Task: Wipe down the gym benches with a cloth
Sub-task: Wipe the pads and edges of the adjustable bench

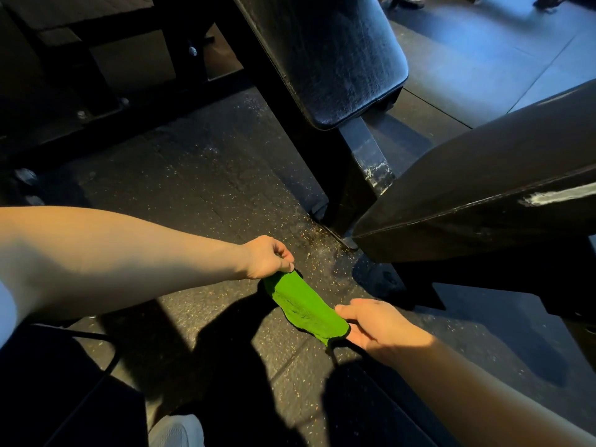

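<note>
The picture is dim and high in contrast. Warm light strikes the cloth (306, 304), which glows a saturated green, and parts of both forearms. The right hand (371, 324) is lit, while the arm behind it falls into shade. Hard black shadows lie on the floor (206, 175) under the arms. Cool blue light washes the floor at upper right and puts a sheen on the end of the bench (338, 69) pad. The upper left sinks almost to black. The middle is sharp; straight lines bow toward the edges from the wide lens.
</note>
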Motion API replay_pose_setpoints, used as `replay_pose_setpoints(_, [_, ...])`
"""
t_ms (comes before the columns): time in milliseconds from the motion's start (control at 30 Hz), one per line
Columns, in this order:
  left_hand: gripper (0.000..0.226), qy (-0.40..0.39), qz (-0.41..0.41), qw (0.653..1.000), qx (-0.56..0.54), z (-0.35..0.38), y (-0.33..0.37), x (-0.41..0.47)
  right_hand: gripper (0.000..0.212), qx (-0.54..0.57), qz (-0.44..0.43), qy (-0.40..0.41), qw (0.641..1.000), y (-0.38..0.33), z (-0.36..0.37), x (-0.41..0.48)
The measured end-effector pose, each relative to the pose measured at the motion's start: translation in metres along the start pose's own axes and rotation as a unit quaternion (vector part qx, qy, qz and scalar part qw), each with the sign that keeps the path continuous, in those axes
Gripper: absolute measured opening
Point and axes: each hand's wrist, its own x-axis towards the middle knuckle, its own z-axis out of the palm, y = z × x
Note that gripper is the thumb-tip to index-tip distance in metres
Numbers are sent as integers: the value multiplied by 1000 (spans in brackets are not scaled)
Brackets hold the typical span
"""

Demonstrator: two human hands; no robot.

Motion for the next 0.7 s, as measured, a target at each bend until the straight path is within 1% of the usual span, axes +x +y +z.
replay_pose_setpoints(100, [2, 0, 27, 999, -40, -4, 6, -2, 45, -30, -41, -10, 999, 1, -1, -4])
replay_pose_setpoints(133, [11, -10, 36, 999, -39, -7, 8, -3, 53, -67, -60, -18, 996, 2, -2, -6])
replay_pose_setpoints(167, [26, -29, 45, 998, -16, -10, 10, -5, 59, -128, -85, -16, 988, 3, -2, -8])
replay_pose_setpoints(233, [56, -81, 67, 993, 58, -16, 13, -7, 65, -269, -141, 7, 953, 4, -3, -11])
replay_pose_setpoints(267, [65, -109, 80, 987, 87, -18, 14, -8, 65, -318, -164, 16, 934, 4, -3, -12])
replay_pose_setpoints(300, [69, -130, 91, 981, 110, -18, 16, -8, 61, -353, -187, 21, 916, 5, -4, -13])
replay_pose_setpoints(333, [67, -141, 103, 974, 142, -18, 16, -8, 52, -386, -208, 26, 898, 6, -4, -14])
replay_pose_setpoints(400, [51, -121, 132, 954, 241, -16, 20, -10, 20, -447, -245, 52, 859, 6, -3, -15])
replay_pose_setpoints(433, [40, -97, 146, 943, 282, -15, 22, -11, 6, -460, -258, 64, 847, 6, -3, -16])
replay_pose_setpoints(467, [32, -74, 147, 937, 309, -14, 25, -13, 15, -464, -278, 67, 839, 6, -4, -15])
replay_pose_setpoints(500, [30, -59, 144, 932, 328, -14, 27, -14, 27, -463, -298, 64, 833, 6, -5, -14])
replay_pose_setpoints(533, [39, -54, 138, 925, 350, -14, 28, -15, 33, -456, -317, 61, 829, 6, -5, -15])
replay_pose_setpoints(567, [56, -53, 139, 917, 371, -15, 30, -15, 34, -451, -330, 54, 828, 5, -5, -16])
replay_pose_setpoints(600, [72, -50, 140, 913, 379, -17, 31, -14, 31, -443, -339, 45, 828, 4, -3, -19])
replay_pose_setpoints(633, [79, -36, 147, 918, 367, -19, 32, -13, 25, -426, -347, 39, 835, 3, -3, -19])
replay_pose_setpoints(667, [77, -17, 156, 927, 340, -19, 34, -14, 20, -399, -349, 32, 847, 2, -2, -21])
replay_pose_setpoints(700, [69, -3, 162, 939, 304, -20, 38, -15, 15, -369, -349, 28, 861, 1, 0, -22])
